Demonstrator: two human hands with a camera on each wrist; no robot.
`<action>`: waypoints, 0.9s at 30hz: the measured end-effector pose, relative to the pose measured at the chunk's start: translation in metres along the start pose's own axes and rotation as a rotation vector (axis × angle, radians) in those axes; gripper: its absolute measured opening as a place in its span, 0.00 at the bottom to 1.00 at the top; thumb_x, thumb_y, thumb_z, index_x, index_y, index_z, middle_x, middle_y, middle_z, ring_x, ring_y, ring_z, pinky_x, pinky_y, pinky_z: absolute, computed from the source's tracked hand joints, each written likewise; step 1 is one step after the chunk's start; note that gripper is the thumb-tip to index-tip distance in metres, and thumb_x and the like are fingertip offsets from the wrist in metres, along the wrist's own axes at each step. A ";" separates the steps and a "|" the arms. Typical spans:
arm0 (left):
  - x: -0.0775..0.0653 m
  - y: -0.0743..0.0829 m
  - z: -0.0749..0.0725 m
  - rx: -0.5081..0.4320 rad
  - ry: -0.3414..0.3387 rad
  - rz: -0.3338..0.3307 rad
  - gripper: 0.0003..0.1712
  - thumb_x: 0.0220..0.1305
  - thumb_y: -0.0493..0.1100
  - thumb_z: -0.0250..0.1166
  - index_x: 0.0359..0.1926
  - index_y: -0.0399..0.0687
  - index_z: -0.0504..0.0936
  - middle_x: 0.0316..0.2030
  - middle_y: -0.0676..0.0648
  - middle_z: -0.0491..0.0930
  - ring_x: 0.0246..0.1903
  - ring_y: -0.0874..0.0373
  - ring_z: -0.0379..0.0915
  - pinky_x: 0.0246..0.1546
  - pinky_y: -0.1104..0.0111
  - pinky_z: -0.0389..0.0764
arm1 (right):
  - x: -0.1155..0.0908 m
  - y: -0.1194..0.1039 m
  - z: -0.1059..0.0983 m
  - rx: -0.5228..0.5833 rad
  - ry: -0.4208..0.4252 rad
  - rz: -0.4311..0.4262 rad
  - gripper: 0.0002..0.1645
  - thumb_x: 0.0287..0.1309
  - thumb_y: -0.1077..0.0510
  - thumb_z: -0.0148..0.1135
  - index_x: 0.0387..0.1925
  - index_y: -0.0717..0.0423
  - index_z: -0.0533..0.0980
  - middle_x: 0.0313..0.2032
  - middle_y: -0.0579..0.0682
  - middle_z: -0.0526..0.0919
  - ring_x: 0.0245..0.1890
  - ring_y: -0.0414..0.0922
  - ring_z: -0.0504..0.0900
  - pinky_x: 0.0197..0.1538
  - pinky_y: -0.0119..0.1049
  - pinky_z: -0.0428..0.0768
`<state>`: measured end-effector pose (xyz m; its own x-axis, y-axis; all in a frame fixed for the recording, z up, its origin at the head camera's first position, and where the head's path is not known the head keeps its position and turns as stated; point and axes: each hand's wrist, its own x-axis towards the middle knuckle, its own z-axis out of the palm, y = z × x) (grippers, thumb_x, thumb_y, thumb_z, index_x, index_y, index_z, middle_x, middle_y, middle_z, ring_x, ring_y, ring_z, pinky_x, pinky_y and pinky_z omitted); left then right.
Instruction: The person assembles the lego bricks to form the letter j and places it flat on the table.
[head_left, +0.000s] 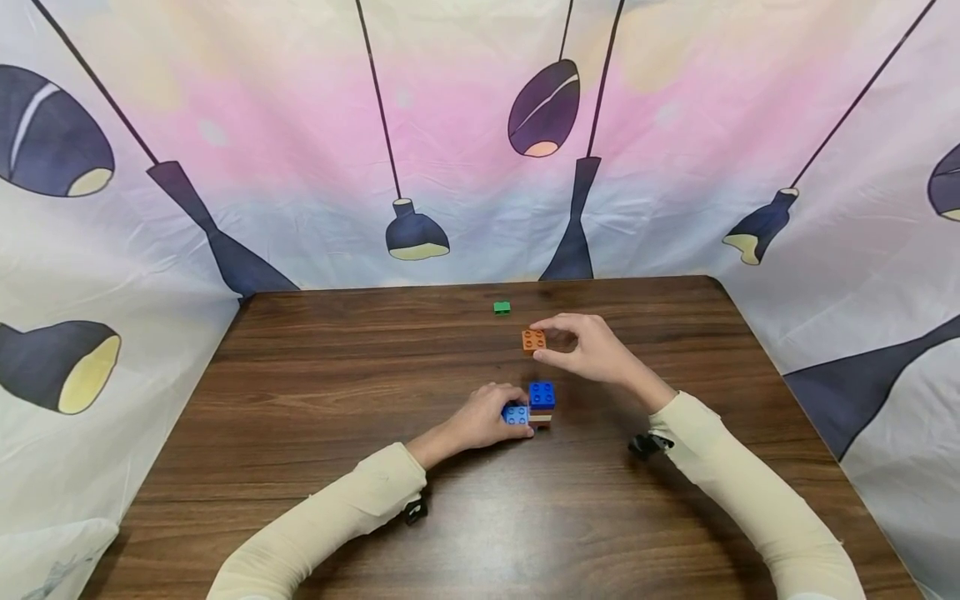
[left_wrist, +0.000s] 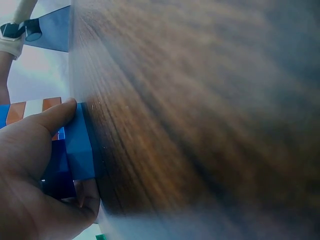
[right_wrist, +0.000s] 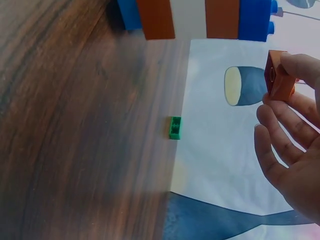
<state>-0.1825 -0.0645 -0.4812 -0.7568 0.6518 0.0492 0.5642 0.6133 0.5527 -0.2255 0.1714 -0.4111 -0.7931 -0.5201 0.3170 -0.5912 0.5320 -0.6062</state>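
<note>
A toy brick stack (head_left: pixel 542 395) stands on the table, a dark blue brick topping its orange and white layers. Low on its left side is a blue brick (head_left: pixel 516 416), which my left hand (head_left: pixel 483 417) grips between thumb and fingers. The left wrist view shows a blue base brick (left_wrist: pixel 81 150) near the tabletop, with that thumb and a fingertip against it. Beyond the stack, my right hand (head_left: pixel 596 348) pinches an orange brick (head_left: pixel 533 340). In the right wrist view the orange brick (right_wrist: pixel 280 80) is raised off the table, apart from the stack (right_wrist: pixel 190 19).
A small green brick (head_left: pixel 502 308) lies near the back edge of the wooden table (head_left: pixel 315 375). Behind the table hangs a cloth (head_left: pixel 465 142) printed with lamps. Black devices (head_left: pixel 651 445) are strapped under both wrists.
</note>
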 end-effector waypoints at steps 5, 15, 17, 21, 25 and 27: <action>0.001 0.000 0.000 0.000 0.006 0.004 0.24 0.61 0.52 0.76 0.52 0.43 0.84 0.48 0.48 0.86 0.46 0.55 0.79 0.50 0.58 0.77 | -0.008 -0.007 -0.003 0.005 -0.005 -0.011 0.25 0.61 0.48 0.73 0.58 0.51 0.82 0.49 0.47 0.87 0.45 0.44 0.85 0.43 0.41 0.84; 0.001 -0.001 0.001 0.009 0.010 0.012 0.24 0.60 0.52 0.76 0.52 0.43 0.84 0.47 0.48 0.86 0.45 0.57 0.78 0.48 0.61 0.77 | -0.022 -0.016 -0.005 -0.028 -0.004 -0.032 0.25 0.61 0.47 0.73 0.58 0.49 0.82 0.50 0.45 0.87 0.45 0.40 0.84 0.47 0.42 0.83; 0.001 -0.001 0.001 0.011 0.012 0.012 0.24 0.60 0.52 0.76 0.52 0.43 0.84 0.47 0.48 0.86 0.44 0.57 0.78 0.47 0.62 0.77 | -0.025 -0.018 -0.005 -0.040 -0.004 -0.028 0.25 0.60 0.47 0.74 0.58 0.48 0.83 0.50 0.44 0.87 0.45 0.40 0.84 0.47 0.42 0.82; 0.001 0.000 0.000 0.014 0.013 0.009 0.24 0.60 0.52 0.76 0.51 0.43 0.84 0.45 0.49 0.86 0.42 0.58 0.77 0.44 0.64 0.76 | -0.030 -0.020 -0.004 -0.051 -0.009 -0.017 0.25 0.59 0.47 0.75 0.57 0.47 0.83 0.48 0.45 0.87 0.44 0.42 0.83 0.45 0.41 0.82; 0.001 0.001 0.000 0.008 0.009 0.005 0.23 0.60 0.52 0.76 0.50 0.43 0.84 0.44 0.49 0.85 0.40 0.60 0.75 0.41 0.66 0.75 | -0.035 -0.021 -0.003 -0.051 -0.022 -0.011 0.25 0.58 0.48 0.75 0.56 0.49 0.84 0.48 0.46 0.87 0.44 0.44 0.84 0.42 0.39 0.83; 0.001 0.000 0.000 0.006 0.007 0.004 0.23 0.60 0.52 0.76 0.51 0.43 0.84 0.45 0.49 0.85 0.39 0.60 0.75 0.41 0.67 0.74 | -0.037 -0.022 -0.003 -0.052 -0.024 -0.010 0.24 0.58 0.49 0.76 0.56 0.49 0.84 0.48 0.46 0.87 0.44 0.44 0.84 0.42 0.39 0.83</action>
<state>-0.1828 -0.0641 -0.4807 -0.7568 0.6512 0.0571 0.5692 0.6135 0.5475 -0.1837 0.1807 -0.4074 -0.7836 -0.5413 0.3049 -0.6065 0.5601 -0.5644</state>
